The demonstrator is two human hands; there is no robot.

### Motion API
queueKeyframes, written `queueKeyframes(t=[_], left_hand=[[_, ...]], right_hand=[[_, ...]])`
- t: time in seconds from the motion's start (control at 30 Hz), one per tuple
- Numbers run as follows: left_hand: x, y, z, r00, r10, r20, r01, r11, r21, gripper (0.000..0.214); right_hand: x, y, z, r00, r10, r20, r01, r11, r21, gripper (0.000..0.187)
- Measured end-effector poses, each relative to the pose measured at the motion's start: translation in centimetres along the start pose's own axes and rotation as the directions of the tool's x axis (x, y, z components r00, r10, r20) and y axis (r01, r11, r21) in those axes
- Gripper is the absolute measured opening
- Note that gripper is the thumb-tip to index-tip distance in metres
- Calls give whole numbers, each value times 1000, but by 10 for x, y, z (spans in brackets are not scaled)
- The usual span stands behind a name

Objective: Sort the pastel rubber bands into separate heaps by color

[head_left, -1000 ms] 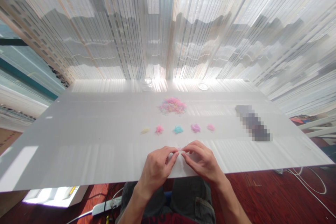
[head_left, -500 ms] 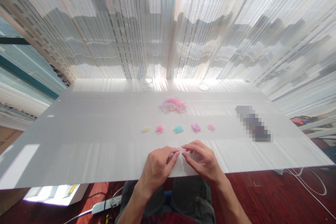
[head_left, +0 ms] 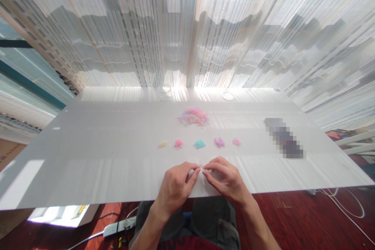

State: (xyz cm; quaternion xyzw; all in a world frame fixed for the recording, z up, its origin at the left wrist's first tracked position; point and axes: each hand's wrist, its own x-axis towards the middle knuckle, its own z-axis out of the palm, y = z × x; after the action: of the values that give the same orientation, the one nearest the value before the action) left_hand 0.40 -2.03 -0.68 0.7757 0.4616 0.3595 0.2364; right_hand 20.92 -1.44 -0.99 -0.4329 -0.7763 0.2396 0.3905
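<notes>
On the bench (head_left: 102, 156), beyond the nearly meeting fingers of left hand (head_left: 175, 181) and right hand (head_left: 227, 177), one mixed heap (head_left: 193, 117) seems left undivided, five small heaps (head_left: 199, 143), nearer, look already parted by colour, and whether the fingers pinch the tiny pale piece (head_left: 201, 165) at their tips, I cannot tell.

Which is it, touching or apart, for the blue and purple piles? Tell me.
Apart: the head view shows white table between the blue pile and the purple pile.

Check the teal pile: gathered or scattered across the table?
Gathered: the teal pile forms one compact clump on the white table, apart from the purple pile to its right.
</notes>
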Motion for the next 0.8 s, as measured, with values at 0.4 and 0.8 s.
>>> queueKeyframes(t=[0.4,0.8], left_hand=[[0,-2,1,1000,16,-14,-16,1000,9,13],[-3,-3,1,998,50,-25,-50,999,-2,12]], right_hand=[[-1,3,2,1000,0,-24,0,1000,6,9],[-1,3,3,1000,10,-23,-10,1000,-7,16]])
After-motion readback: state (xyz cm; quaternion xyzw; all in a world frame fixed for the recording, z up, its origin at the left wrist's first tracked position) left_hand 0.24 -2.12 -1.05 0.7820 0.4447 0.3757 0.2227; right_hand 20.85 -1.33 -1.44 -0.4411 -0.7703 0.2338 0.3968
